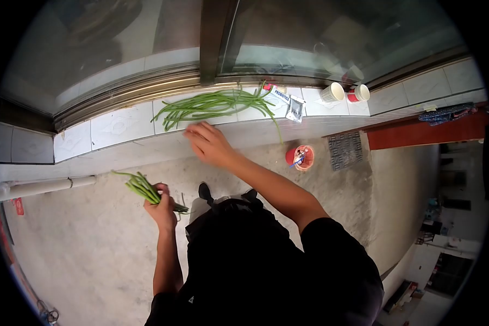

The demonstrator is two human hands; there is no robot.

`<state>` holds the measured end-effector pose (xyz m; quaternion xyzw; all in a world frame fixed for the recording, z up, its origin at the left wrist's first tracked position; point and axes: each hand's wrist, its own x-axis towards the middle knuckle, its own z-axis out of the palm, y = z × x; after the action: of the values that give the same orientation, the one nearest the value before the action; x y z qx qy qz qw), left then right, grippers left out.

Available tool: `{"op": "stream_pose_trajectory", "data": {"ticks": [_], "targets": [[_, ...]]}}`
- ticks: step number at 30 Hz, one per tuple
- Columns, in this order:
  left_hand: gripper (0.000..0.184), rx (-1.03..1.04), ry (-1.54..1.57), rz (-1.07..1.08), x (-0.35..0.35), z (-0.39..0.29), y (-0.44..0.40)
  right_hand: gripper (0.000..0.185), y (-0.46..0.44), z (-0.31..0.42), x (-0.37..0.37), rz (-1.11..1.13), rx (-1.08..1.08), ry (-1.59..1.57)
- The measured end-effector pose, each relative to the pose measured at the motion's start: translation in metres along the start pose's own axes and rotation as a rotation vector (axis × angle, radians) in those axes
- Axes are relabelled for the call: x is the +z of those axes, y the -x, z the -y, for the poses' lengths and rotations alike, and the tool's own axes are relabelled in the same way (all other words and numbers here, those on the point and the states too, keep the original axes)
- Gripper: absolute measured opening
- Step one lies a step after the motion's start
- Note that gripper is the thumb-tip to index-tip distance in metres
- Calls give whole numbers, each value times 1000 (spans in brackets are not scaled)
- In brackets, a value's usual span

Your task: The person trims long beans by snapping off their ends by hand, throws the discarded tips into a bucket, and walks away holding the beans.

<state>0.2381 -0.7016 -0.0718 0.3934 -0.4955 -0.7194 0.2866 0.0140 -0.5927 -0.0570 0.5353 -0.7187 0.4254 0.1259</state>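
Observation:
My left hand (162,206) is closed around a bunch of green long beans (141,187), held out over the floor. Their ends stick out on both sides of my fist. My right hand (209,144) is just in front of the tiled ledge (119,127), its fingers loosely bent and apart with nothing visible in them. Close beyond its fingertips, a loose pile of long beans (212,103) lies spread along the ledge. One thin bean hangs down over the ledge's front edge.
Right of the pile lie a box marked PROBIOTICS (281,96) and a silver packet (295,110). Two paper cups (332,93) stand further right. A red bucket (293,157) with small items sits on the floor beside a grey mat (345,151). A window lines the ledge's back.

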Motion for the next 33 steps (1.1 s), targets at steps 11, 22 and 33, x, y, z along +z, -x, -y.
{"op": "stream_pose_trajectory", "data": {"ticks": [11,22,33], "targets": [[6,-410,-9,477,64,5,56,28,108,74,-68,221,458,-631],[17,-339,-466,769,147,35,107,10,259,42,-144,-259,1112,-692],[19,-415,-377,905,208,49,143,20,466,-128,-279,-738,1506,-88]]}}
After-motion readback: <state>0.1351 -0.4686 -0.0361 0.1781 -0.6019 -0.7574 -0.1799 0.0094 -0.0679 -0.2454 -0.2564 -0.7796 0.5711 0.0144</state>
